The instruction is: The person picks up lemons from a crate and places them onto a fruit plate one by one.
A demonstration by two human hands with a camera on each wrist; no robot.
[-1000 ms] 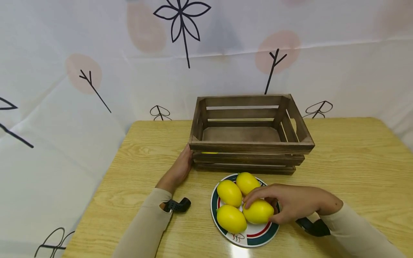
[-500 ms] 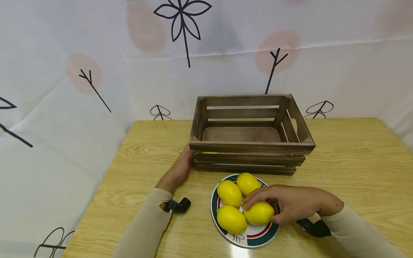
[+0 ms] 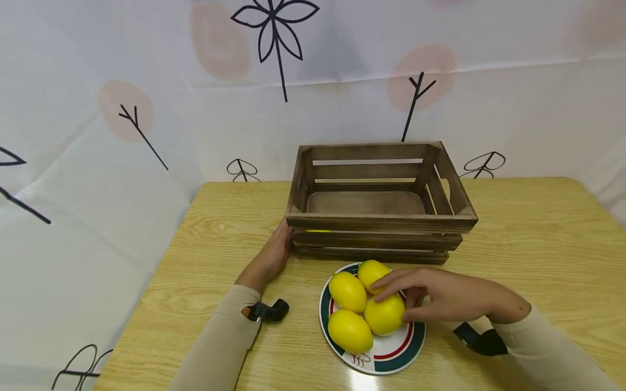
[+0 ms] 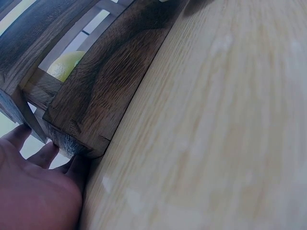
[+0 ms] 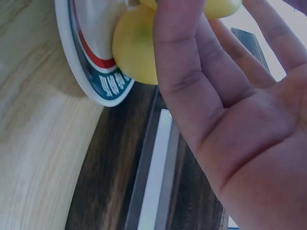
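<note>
In the head view, several yellow lemons lie on a round plate (image 3: 398, 365) with a green and red rim. My right hand (image 3: 452, 296) is over the plate's right side. Its fingers reach across the top of the nearest right lemon (image 3: 385, 317), and the thumb is at that lemon's right edge; firm contact cannot be told. In the right wrist view, these fingers are extended and partly cover the lemons. My left hand (image 3: 274, 251) rests against the left end of a brown slatted wooden crate (image 3: 376, 239). Its fingertips touch the crate's corner in the left wrist view.
A yellow fruit (image 4: 65, 65) shows through the crate's slats, inside near the left front. The crate stands just behind the plate on the wooden table (image 3: 528, 233). A white patterned cloth (image 3: 352, 54) hangs behind the table.
My right hand has risen slightly and shifted away, its fingers looser. The lemon under it has turned and moved a little left. My left hand and the crate have stayed put.
</note>
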